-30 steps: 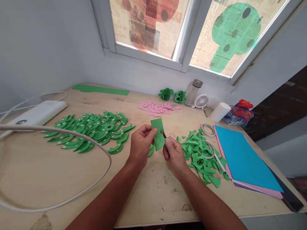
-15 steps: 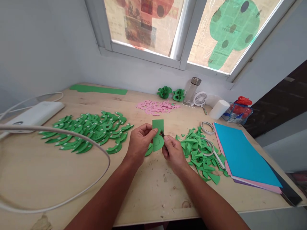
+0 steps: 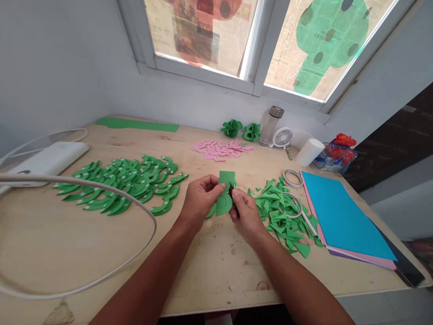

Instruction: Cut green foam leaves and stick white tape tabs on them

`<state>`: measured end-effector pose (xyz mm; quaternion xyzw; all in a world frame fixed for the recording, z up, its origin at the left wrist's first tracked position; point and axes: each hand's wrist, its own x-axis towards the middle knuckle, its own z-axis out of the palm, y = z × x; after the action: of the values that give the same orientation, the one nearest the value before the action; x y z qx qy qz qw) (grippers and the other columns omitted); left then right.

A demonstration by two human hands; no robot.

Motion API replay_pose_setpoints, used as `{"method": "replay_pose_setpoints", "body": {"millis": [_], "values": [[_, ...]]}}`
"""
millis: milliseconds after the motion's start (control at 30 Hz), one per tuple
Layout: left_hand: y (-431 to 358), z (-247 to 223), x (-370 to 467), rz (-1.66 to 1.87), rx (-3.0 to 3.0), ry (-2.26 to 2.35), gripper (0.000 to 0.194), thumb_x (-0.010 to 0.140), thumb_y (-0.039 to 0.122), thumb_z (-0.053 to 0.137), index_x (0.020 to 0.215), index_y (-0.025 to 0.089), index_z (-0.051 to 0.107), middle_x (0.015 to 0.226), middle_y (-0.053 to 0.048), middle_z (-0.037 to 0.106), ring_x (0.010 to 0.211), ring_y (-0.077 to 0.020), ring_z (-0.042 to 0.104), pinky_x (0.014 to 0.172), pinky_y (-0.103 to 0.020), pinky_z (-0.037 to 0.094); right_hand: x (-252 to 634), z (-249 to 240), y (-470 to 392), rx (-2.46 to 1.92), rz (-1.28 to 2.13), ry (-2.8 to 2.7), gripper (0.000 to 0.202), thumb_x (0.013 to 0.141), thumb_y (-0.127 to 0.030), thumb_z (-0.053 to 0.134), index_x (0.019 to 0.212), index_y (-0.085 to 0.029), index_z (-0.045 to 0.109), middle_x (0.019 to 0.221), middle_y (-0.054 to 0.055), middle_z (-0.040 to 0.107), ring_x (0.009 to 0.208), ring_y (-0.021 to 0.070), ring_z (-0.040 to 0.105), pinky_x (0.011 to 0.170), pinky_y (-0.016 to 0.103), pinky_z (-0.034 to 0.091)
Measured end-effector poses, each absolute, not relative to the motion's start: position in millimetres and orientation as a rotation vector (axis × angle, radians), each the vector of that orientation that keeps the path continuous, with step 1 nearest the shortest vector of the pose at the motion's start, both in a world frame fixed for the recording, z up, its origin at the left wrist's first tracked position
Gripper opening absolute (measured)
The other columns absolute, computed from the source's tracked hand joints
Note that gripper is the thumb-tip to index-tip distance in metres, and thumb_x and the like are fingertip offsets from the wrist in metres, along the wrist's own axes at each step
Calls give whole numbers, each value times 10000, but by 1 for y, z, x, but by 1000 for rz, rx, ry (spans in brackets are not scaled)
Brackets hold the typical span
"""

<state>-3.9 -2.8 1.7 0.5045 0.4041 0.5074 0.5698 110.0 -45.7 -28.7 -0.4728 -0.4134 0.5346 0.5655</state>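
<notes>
My left hand (image 3: 202,198) pinches a green paper piece (image 3: 223,205) with a curved outline drawn on its lower part. My right hand (image 3: 246,211) is closed around small dark scissors (image 3: 231,190), whose blades meet the paper's right edge. Most of the scissors is hidden by my fingers. Another curved green piece lies under my left hand. To the left spreads a pile of curved green pieces (image 3: 115,183) with small white patches. Green scraps (image 3: 279,210) are heaped to the right of my right hand.
Pink cutouts (image 3: 219,150) lie behind my hands. Two green paper balls (image 3: 232,128), a glass bottle (image 3: 270,128) and a fan (image 3: 283,136) stand by the wall. Tape rolls (image 3: 292,178) and blue sheets (image 3: 345,216) are at right. A white cable (image 3: 150,234) loops at left.
The paper has turned slightly and its top has shifted right. The scissors sit further into its right edge, and a small flap now shows beside them.
</notes>
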Motion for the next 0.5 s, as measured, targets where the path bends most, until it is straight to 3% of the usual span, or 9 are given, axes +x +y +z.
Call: {"method": "replay_pose_setpoints", "body": {"millis": [500], "values": [[-2, 2, -3, 1186, 1201, 939, 192, 628, 257, 658, 520, 166, 528, 494, 45, 451, 467, -76, 380, 433, -191, 313, 109, -26, -46, -1136, 1248, -970, 436, 775, -600, 538, 641, -200, 428, 410, -104, 323, 350, 42, 217, 353, 194, 101]]}}
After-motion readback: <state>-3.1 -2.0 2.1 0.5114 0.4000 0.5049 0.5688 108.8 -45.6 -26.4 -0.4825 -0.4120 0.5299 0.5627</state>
